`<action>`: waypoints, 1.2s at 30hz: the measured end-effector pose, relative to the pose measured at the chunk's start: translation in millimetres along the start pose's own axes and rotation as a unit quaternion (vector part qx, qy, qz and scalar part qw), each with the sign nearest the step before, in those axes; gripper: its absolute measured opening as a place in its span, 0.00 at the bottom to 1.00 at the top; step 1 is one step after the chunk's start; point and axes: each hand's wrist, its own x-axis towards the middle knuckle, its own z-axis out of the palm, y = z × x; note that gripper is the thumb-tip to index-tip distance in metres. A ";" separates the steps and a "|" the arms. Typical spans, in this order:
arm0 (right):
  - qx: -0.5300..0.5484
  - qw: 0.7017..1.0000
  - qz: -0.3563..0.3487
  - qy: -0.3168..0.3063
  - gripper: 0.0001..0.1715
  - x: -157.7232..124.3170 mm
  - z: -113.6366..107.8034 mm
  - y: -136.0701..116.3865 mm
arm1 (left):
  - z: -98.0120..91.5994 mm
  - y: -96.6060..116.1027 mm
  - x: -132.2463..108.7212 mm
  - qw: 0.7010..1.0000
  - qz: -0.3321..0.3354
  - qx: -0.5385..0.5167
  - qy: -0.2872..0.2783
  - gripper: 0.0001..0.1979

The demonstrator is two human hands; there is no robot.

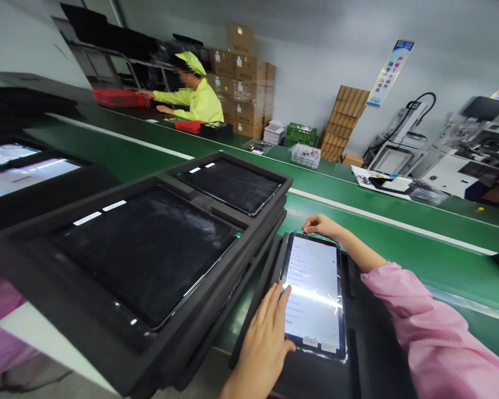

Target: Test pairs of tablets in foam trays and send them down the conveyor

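Observation:
A tablet (313, 288) with a lit white screen lies in a black foam tray (374, 338) in front of me. My left hand (266, 330) rests along the tablet's left edge, fingers stretched out and thumb near its lower corner. At the far short edge, my right hand (320, 224) is closed in a pinch. A thin dark cable (326, 238) seems to run from those fingertips under the wrist; its end is hidden. Two small pale labels (319, 344) show at the near end of the screen.
Left of me stand stacked black foam trays (249, 249) holding two dark-screened tablets (149, 255). A green conveyor belt (407, 249) runs behind. Across it sits a co-worker in yellow (205, 102), beside cartons (247, 83). Another person's lit tablets (29, 177) are far left.

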 end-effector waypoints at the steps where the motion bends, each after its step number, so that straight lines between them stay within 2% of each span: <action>1: -0.002 1.000 0.000 0.001 0.19 0.8 0.4 0.5 | -0.4 -0.4 -0.1 1.000 0.002 -0.001 0.000 0.55; 8: -0.013 1.000 0.003 0.010 0.15 2.5 3.0 3.8 | -3.7 -0.2 4.3 1.000 -0.001 -0.012 -0.017 0.57; 15: -0.012 0.999 -0.003 0.036 0.15 -7.2 13.5 2.3 | -3.5 -3.9 6.9 0.999 -0.006 -0.027 -0.030 0.58; 19: -0.026 0.998 -0.015 0.056 0.14 -18.9 14.1 -5.2 | -8.8 -3.1 6.7 0.998 0.018 0.027 -0.056 0.45; 22: -0.041 0.991 -0.032 0.124 0.19 -34.8 4.5 -9.8 | -15.1 3.0 7.4 0.993 0.071 0.076 -0.060 0.32; 26: -0.064 0.971 -0.041 0.226 0.22 -75.6 -18.1 -11.5 | -21.9 11.6 8.7 0.985 0.148 0.087 -0.021 0.23; 30: -0.158 0.943 -0.093 0.278 0.21 -142.2 -31.1 -15.8 | -24.7 12.7 9.4 0.979 0.183 0.094 -0.013 0.22; 33: -0.218 0.921 -0.116 0.302 0.23 -196.5 -23.5 -23.5 | -24.4 9.3 8.5 0.976 0.185 0.109 -0.037 0.24; 36: -0.268 0.897 -0.134 0.324 0.21 -241.4 -0.5 -30.3 | -22.4 4.6 6.2 0.979 0.152 0.128 -0.046 0.30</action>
